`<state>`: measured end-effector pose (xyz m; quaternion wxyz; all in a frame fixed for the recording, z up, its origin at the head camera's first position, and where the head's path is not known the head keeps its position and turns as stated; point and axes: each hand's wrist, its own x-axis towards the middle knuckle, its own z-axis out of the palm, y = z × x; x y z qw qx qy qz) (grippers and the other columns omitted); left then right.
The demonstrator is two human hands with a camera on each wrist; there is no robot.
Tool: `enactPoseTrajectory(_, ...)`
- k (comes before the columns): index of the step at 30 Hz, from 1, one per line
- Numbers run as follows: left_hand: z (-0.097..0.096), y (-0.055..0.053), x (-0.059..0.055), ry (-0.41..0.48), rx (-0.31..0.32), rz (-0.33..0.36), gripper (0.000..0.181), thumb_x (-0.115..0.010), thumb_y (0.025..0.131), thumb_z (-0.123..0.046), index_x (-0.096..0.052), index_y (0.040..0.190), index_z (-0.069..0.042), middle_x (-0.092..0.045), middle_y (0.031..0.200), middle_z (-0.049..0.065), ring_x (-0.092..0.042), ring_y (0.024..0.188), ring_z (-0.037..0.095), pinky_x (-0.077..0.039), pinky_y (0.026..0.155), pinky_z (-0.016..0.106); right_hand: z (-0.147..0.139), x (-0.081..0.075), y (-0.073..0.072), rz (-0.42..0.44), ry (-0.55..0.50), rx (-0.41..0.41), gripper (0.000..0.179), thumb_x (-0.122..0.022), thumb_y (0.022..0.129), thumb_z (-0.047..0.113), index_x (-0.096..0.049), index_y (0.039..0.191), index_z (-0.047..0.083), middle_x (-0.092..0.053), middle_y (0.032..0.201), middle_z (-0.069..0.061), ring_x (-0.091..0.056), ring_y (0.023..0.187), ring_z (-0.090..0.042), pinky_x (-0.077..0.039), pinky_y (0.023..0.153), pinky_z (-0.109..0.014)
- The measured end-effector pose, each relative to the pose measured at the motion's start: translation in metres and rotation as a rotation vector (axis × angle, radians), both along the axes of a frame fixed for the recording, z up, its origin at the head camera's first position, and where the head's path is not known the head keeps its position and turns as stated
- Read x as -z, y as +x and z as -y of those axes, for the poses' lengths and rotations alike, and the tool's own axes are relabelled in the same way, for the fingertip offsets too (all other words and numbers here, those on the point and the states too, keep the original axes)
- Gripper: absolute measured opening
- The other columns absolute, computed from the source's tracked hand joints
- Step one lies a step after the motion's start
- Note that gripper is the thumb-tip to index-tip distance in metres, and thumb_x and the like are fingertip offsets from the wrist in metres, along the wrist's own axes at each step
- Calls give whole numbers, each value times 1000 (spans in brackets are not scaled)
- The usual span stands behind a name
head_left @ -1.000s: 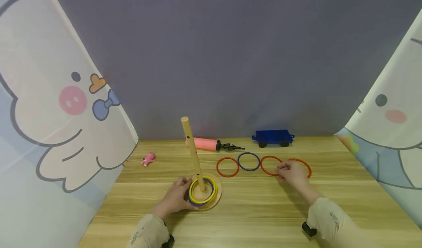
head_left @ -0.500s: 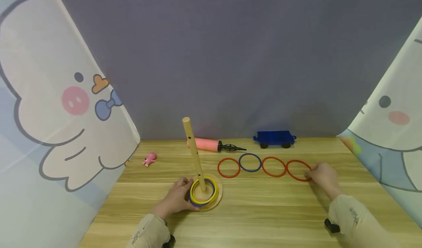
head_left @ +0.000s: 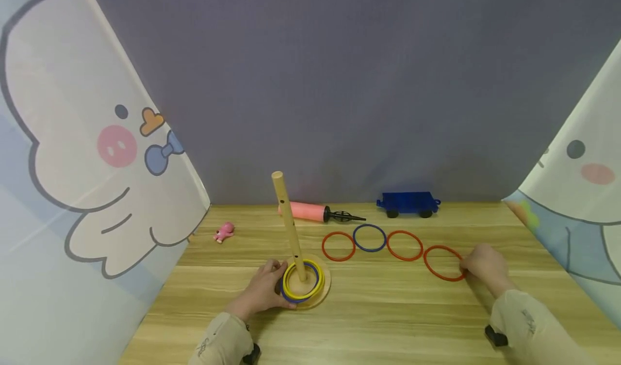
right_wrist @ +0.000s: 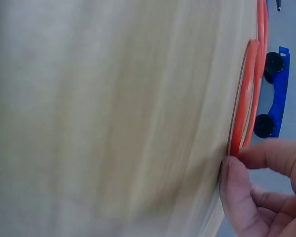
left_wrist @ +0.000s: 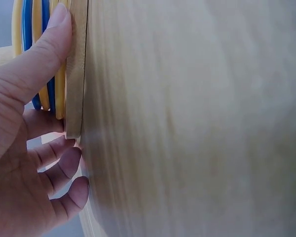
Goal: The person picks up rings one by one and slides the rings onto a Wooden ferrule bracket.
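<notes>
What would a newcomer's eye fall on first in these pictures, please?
Probably the tall wooden ring-toss stand near the middle of the head view, with yellow and blue rings around its foot and the left hand holding it low down. Next might be the right hand, pinching the rightmost red ring, then the blue toy wagon at the table's back edge.

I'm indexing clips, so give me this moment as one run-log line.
left hand grips ring stand | right hand pinches rightmost red ring | blue wagon and pink pump farther back
</notes>
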<state>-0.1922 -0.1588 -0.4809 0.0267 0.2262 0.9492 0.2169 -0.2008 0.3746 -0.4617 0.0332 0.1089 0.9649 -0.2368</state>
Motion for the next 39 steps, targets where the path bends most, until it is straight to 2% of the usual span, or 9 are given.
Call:
enactPoseTrajectory(3, 0, 0, 0, 3, -2, -7, 109, -91, 60, -47, -44, 142, 8, -44, 117, 10, -44, 101, 27, -41, 89, 49, 0, 1, 3, 20, -32, -16, 15, -69, 68, 16, -65, 55, 9, -57, 48, 3, -54, 50, -16, -40, 55, -32)
enactPoseTrajectory(7, 2, 0, 1, -8, -4, -14, 110, -91, 60, -48, -44, 142, 7, -44, 116, 10, -43, 101, 26, -41, 88, 48, 11, 2, 11, 59, -274, -5, 13, -66, 74, 10, -69, 66, 0, -62, 54, -1, -60, 51, -13, -50, 57, -29)
enactPoseTrajectory(11, 3, 0, 1, -10, -7, -3, 110, -90, 61, -48, -43, 143, 7, -44, 117, 11, -43, 100, 27, -40, 88, 49, 25, 7, 18, 83, -563, 21, 11, -61, 77, 0, -67, 74, -9, -61, 59, -5, -61, 51, -11, -53, 52, -26)
enactPoseTrajectory(16, 4, 1, 1, -4, -3, 0, 109, -91, 61, -46, -43, 143, 7, -44, 117, 12, -43, 100, 28, -40, 88, 50, 42, 13, 22, 110, -743, -18, 12, -59, 83, -4, -66, 86, -13, -62, 68, -7, -61, 57, -11, -54, 56, -25)
enactPoseTrajectory(23, 3, 1, 2, -10, -9, 8, 110, -90, 61, -47, -42, 143, 7, -44, 117, 11, -43, 100, 27, -40, 87, 49, 72, 10, 31, 154, -820, -201, 26, -58, 92, 2, -60, 105, -20, -63, 79, -8, -61, 67, -12, -55, 62, -26)
enactPoseTrajectory(31, 2, 0, 1, -11, -9, 13, 110, -90, 61, -49, -42, 143, 7, -44, 118, 11, -44, 102, 28, -40, 89, 50, 116, -3, 37, 187, -901, -270, 28, -63, 92, 5, -60, 108, -18, -64, 80, -8, -62, 68, -11, -54, 62, -24)
enactPoseTrajectory(39, 0, 1, 0, 15, -6, 41, 110, -90, 62, -48, -40, 145, 6, -43, 119, 10, -42, 106, 28, -39, 92, 52, 158, -18, 35, 172, -959, -362, 28, -66, 91, 7, -61, 107, -16, -68, 83, -10, -64, 66, -12, -55, 63, -28)
